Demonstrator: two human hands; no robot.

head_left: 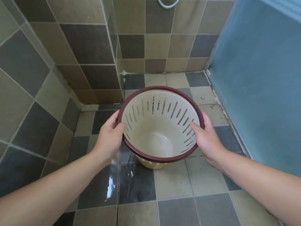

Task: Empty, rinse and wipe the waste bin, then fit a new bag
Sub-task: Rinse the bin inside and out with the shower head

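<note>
1. There is one waste bin (160, 128). It is round and cream, with one dark red ring (147, 89) round its top.
2. The bin sits in the middle of the view, a little toward 6 o'clock. It is tipped, so its open mouth faces up at the camera.
3. The bin has nothing in it. There is no bag in it. Its round bottom (154, 141) shows and looks shiny.
4. The bin's wall has many thin slits (174, 110) in a row. They are too many to count well.
5. There are two hands. Both are clamped on the bin's ring.
6. The left hand (109, 136) grips the ring at 9 o'clock. Its thumb lies over the ring, inside the bin. Its fingers curl round the outside.
7. The right hand (204, 137) grips the ring at 3 o'clock. Its thumb is inside the bin too. Its fingers go round the outside.
8. The two hands are apart, with the bin between them. Two bare arms reach in from 7 o'clock and 5 o'clock.
9. Below the bin is a tiled floor (175, 180) with grey and tan squares. Whether the bin touches the floor cannot be told.
10. There is a wet, shiny patch (112, 180) on the floor at 7 o'clock from the bin.
11. Tiled walls (91, 46) stand at 10 and 12 o'clock and meet in a corner.
12. One blue panel (260, 79) stands at 2 o'clock.
13. One silver hose (166, 4) loops at 12 o'clock, at the very top.
14. Nothing stands in front of the bin but the two hands.
</note>
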